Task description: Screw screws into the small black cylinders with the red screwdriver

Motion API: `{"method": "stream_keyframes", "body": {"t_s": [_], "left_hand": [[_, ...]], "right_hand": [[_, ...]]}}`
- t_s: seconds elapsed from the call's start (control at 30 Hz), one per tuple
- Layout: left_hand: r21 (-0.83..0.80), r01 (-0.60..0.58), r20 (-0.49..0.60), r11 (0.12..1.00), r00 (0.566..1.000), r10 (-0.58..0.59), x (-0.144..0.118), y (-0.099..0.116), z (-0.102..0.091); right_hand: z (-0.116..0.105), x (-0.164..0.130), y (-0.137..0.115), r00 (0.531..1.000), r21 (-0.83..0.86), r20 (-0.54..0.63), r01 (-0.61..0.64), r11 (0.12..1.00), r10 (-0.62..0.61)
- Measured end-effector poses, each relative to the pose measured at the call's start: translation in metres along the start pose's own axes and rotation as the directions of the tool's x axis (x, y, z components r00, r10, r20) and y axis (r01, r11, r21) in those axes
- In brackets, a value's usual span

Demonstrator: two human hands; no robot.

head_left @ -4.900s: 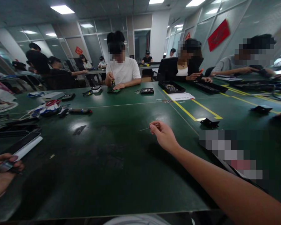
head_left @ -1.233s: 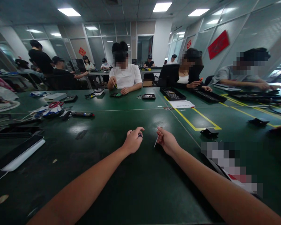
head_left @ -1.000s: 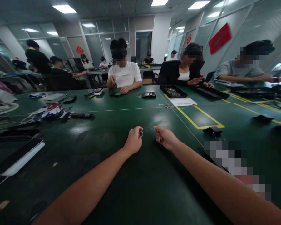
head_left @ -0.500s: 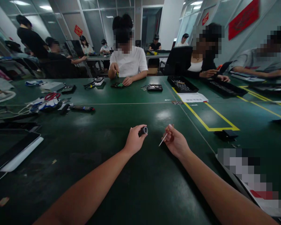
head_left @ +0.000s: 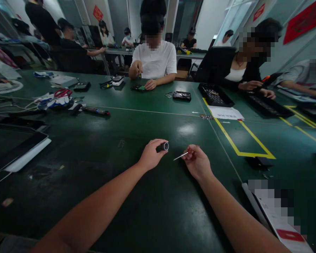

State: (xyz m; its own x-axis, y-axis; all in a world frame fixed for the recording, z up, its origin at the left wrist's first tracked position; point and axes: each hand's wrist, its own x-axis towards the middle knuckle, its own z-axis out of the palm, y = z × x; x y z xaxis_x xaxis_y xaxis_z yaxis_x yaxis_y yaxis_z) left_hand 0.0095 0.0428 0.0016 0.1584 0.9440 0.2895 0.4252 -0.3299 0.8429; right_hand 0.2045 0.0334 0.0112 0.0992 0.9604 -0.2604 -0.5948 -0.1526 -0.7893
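In my left hand, the fingers wrap round a short black cylinder; a pale ring shows at its end, which faces right. My right hand pinches a thin tool with a bare metal shaft, which looks like a screwdriver. Its shaft points left and slightly down, toward the cylinder, with a gap between the two. My fingers mostly hide the handle, though a bit of reddish colour shows there. Both hands are over the dark green table.
A pen-like tool lies at left near red-handled scissors and gloves. A white-edged device sits at far left. Across the table, a person in white handles a green circuit board. Black trays stand at right.
The screwdriver has swung from steeply downward to nearly level, its tip now nearer the cylinder. My left hand has shifted slightly right. The view has tilted down and turned.
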Motion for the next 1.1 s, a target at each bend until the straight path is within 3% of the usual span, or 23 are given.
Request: {"method": "stream_keyframes", "body": {"t_s": [0.17,0.5,0.67,0.87,1.1], "left_hand": [[0.052,-0.018,0.025,0.998,1.0,0.017,0.001,-0.001,0.001],[0.022,-0.042,-0.028,0.999,0.999,0.043,-0.002,-0.008,0.0],[0.061,-0.067,-0.035,0.996,0.997,0.07,-0.007,-0.001,-0.007],[0.102,-0.019,-0.052,0.995,0.998,0.024,-0.023,0.006,-0.018],[0.141,-0.036,0.017,0.989,0.999,0.034,-0.029,0.001,-0.022]], "right_hand": [[-0.001,0.001,0.002,1.0,0.026,0.027,0.015,1.0,-0.016],[-0.005,-0.001,0.003,0.997,0.005,0.064,0.049,0.999,-0.05],[-0.003,0.0,0.006,0.994,-0.003,0.067,0.084,0.996,-0.083],[-0.004,0.0,0.008,0.992,-0.023,0.074,0.107,0.994,-0.105],[-0.007,-0.005,0.016,0.986,-0.021,0.11,0.133,0.991,-0.129]]}}
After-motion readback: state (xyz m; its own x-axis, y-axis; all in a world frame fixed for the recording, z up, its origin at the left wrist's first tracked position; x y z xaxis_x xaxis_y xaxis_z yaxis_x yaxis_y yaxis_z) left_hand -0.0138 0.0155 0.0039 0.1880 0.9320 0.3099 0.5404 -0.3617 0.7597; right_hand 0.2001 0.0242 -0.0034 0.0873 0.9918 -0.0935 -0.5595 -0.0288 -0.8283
